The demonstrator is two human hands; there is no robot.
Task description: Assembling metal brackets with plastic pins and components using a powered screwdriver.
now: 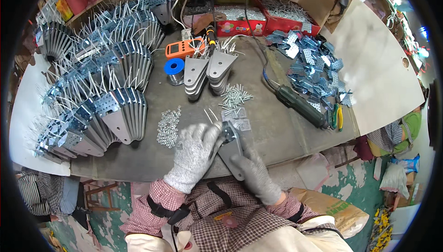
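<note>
Close to the table's front edge, a grey metal bracket with white wires at its far end is held tilted between my two gloved hands. My left hand closes on the bracket's upper left side; its fingertips are partly hidden. Lower down, my right hand wraps the right edge with its thumb on the face. Just beyond lie a pile of small screws and a clear plastic piece. Small nuts are spread left of them. Two stacks of similar brackets stand farther back.
Many wired brackets fill the left side. A green power screwdriver and pliers lie right, near loose perforated plates. A solder spool, an orange meter and red boxes stand at the back.
</note>
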